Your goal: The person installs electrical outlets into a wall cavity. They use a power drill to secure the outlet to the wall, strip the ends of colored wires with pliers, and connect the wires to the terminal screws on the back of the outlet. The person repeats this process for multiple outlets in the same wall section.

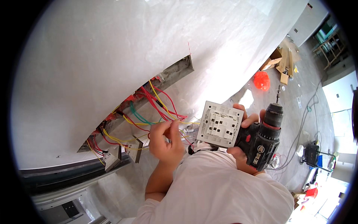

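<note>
The step in hand appears to be wiring the switch (219, 124): its back is facing the camera, showing the terminal holes (215, 122), and the loose wires are lying close to its left edge. The right hand (247, 118) is clamping the switch by its right edge, fingers wrapping over the upper corner, while also bearing the drill (261, 138), whose body is sitting just beside the switch with the bit pointing toward the top of the view. The left hand (166, 141) is hovering to the left of the switch, apart from it, thumb and forefinger bending close together near the tips of the red wires (152, 99); whether they are pinching a wire, I cannot tell. A yellow wire (191, 123) is running from beside those fingertips toward the switch's left edge, though whether it is seated in a hole is too small to make out. The red wires and some green wires (138, 115) are coming out of the slot (177, 70) in the wall (100, 56), and two wired switches (112, 158) are hanging at its lower end. The next move likely calls for steadying the switch, picking out one bared end and pushing it straight into its matching hole.
</note>
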Demonstrator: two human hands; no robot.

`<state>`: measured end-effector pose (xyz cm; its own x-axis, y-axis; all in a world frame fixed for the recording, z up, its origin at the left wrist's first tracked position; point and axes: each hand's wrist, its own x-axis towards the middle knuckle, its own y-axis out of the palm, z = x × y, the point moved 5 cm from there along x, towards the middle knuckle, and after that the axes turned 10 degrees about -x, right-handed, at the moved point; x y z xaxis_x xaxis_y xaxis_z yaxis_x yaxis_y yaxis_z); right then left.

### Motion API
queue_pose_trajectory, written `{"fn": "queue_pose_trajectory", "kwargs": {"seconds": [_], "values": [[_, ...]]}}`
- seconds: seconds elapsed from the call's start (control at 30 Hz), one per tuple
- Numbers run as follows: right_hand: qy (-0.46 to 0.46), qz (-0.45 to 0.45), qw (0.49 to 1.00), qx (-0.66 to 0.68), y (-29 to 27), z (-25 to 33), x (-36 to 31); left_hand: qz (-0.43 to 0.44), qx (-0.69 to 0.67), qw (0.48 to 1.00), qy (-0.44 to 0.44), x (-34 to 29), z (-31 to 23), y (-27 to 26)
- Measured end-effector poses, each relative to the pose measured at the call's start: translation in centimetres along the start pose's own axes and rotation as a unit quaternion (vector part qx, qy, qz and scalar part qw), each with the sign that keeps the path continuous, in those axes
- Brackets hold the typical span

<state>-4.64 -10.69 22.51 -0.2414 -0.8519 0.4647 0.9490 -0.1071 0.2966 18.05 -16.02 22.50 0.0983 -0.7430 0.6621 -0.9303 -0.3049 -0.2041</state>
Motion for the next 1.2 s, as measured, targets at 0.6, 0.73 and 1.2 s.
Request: {"fn": "queue_pose_trajectory", "kwargs": {"seconds": [0.6,0.73,1.2], "values": [[-0.097,-0.019,0.992,-0.074,-1.6,-2.9,-0.3,0.016,0.089,0.987,-0.136,1.2,3.3,0.8],[-0.093,-0.043,0.991,-0.082,-1.6,-2.3,-0.1,0.029,-0.035,0.97,-0.239,1.7,2.6,-0.7],[-0.116,-0.049,0.99,-0.066,-1.4,-3.1,0.1,0.065,-0.246,0.884,-0.392,3.0,0.9,-4.2]]}}
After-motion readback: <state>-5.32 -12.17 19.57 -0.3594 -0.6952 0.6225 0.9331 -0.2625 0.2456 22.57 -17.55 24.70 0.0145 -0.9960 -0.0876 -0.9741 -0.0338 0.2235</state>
